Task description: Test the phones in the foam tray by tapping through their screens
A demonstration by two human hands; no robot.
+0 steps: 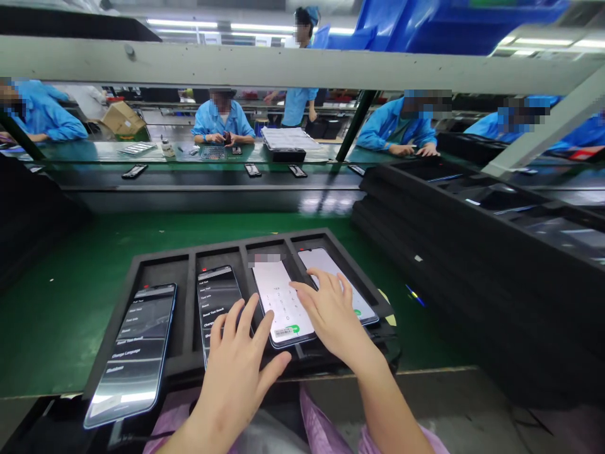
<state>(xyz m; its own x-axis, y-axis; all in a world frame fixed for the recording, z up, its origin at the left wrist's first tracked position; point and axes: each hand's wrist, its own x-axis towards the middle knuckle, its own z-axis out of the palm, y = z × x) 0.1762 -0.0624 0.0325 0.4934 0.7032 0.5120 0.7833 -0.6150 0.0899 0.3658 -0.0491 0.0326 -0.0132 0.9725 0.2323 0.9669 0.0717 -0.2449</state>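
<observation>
A black foam tray [189,265] on the green mat holds several phones side by side. The far-left phone [135,350] and the second phone [215,299] show dark menu screens. The third phone [281,302] shows a white keypad screen, and the fourth phone [324,261] is also lit white. My left hand [236,366] lies open with fingers spread over the lower part of the second phone, thumb by the third phone's bottom edge. My right hand [328,309] is open, fingers stretched across the gap between the third and fourth phones, fingertips touching their screens.
A tall stack of black foam trays [472,252] stands at the right. A conveyor belt [212,180] with loose phones runs across behind the mat. Several people in blue coats [222,120] work at the far bench. A grey frame beam [283,66] crosses overhead.
</observation>
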